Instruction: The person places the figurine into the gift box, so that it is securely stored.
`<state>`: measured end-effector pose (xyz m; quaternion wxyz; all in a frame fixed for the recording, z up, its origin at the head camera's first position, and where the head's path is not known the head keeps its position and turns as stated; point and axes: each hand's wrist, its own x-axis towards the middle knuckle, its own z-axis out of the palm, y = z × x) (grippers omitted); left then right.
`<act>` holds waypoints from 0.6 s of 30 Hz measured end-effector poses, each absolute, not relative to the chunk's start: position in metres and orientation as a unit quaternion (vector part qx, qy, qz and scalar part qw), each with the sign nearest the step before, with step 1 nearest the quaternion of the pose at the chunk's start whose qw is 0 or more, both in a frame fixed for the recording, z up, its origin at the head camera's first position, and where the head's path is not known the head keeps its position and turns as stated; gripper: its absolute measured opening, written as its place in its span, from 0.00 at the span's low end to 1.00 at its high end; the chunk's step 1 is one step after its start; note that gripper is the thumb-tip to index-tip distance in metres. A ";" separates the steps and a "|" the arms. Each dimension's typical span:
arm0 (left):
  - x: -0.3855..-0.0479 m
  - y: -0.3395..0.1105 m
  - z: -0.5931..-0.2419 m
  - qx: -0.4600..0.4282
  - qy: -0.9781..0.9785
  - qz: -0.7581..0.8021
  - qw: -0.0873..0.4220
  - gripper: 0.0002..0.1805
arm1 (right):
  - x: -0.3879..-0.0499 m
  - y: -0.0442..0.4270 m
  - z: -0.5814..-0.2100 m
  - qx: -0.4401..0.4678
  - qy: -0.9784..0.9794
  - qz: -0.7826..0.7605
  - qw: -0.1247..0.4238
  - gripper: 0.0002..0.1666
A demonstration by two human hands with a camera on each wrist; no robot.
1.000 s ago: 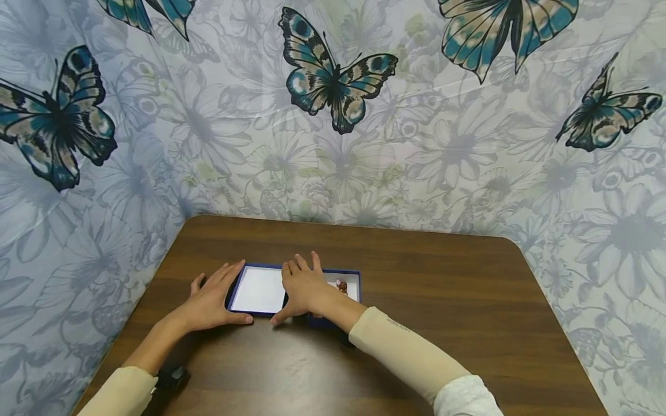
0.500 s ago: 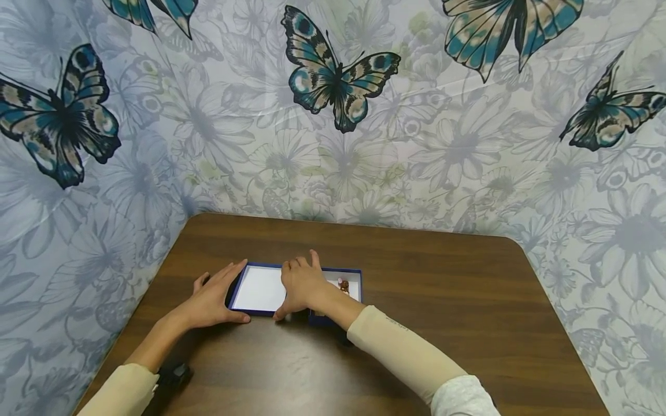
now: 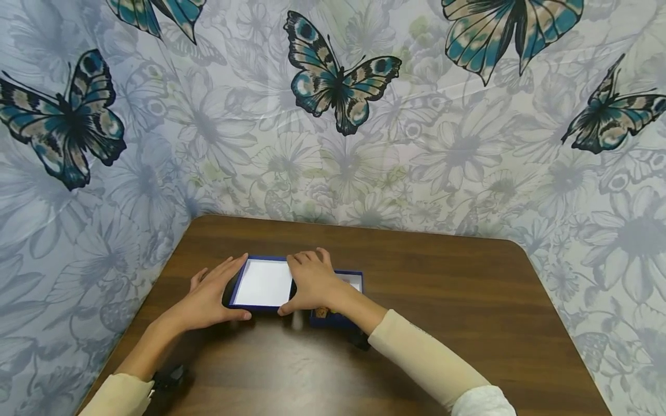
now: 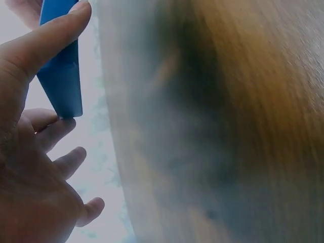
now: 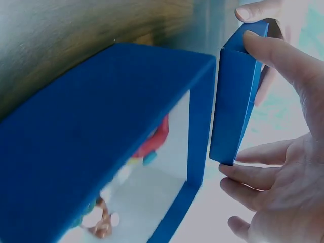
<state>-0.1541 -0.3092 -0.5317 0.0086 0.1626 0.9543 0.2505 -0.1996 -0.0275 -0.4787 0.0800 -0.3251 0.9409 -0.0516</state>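
Observation:
A shallow blue box lid (image 3: 262,282), white inside facing up, is held between my two hands slightly above the table. My left hand (image 3: 205,300) grips its left end, thumb at the near edge and fingertips at the far edge, as the left wrist view also shows. My right hand (image 3: 312,283) grips the right end the same way. Close beside it on the right stands a deeper blue box (image 5: 101,96), white inside, partly hidden by my right hand and forearm. Inside it lie small colourful pieces, including a red one (image 5: 156,137) and a brown one (image 5: 103,225).
The brown wooden table (image 3: 442,300) extends to the right and in front of the hands. Behind it hangs a flowered cloth (image 3: 364,173) with printed butterflies. A dark wrist strap device (image 3: 171,377) shows by my left sleeve.
Both hands have raised the lid a little off the table, and its far edge now sits higher in view. My right hand has shifted slightly right; the deeper box stays put.

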 end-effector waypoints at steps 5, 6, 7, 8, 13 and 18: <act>-0.151 -0.297 -0.526 0.181 0.950 0.255 0.000 0.71 | -0.196 -0.004 -0.471 -0.331 0.938 -0.072 0.070 0.74; -0.150 -0.295 -0.525 0.185 0.949 0.254 -0.001 0.70 | -0.195 0.001 -0.469 -0.332 0.937 -0.078 0.070 0.74; -0.149 -0.291 -0.525 0.190 0.948 0.254 -0.003 0.70 | -0.194 0.007 -0.467 -0.332 0.937 -0.084 0.070 0.74; -0.148 -0.288 -0.524 0.195 0.947 0.255 -0.005 0.70 | -0.193 0.012 -0.465 -0.332 0.936 -0.094 0.070 0.74; -0.146 -0.272 -0.518 0.225 0.938 0.264 -0.020 0.68 | -0.187 0.041 -0.459 -0.330 0.928 -0.156 0.079 0.72; -0.142 -0.257 -0.515 0.249 0.929 0.272 -0.018 0.70 | -0.181 0.069 -0.461 -0.327 0.919 -0.202 0.090 0.73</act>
